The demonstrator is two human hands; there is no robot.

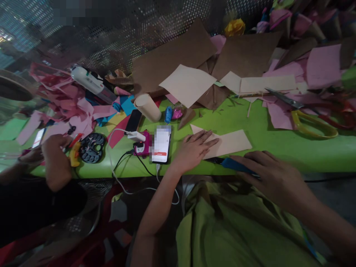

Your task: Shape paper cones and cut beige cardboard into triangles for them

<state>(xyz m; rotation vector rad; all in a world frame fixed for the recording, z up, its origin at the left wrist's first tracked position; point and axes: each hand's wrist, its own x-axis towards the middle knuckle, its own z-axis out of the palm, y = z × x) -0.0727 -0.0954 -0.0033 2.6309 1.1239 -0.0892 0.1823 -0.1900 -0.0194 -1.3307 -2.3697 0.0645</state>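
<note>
My left hand (196, 148) lies flat on a folded cream paper strip (232, 144) at the table's near edge. Its fingers are stretched out, pressing the strip's left part. In my right hand (274, 178) is a blue glue gun (236, 165), its dark nozzle pointing left along the strip's lower edge. The fingers wrap round its body and hide much of it. Whether the nozzle touches the paper, I cannot tell. A lit phone (161, 144) with a white cable lies left of my left hand.
Yellow-handled scissors (314, 124) lie at right among pink paper. Behind are brown sheets (172, 55), a cream square (189, 83) and a cardboard tube (147, 107). A magenta power socket (141, 144) with cables stands left of the phone. Further left, another person's hands (57, 152) hold a phone.
</note>
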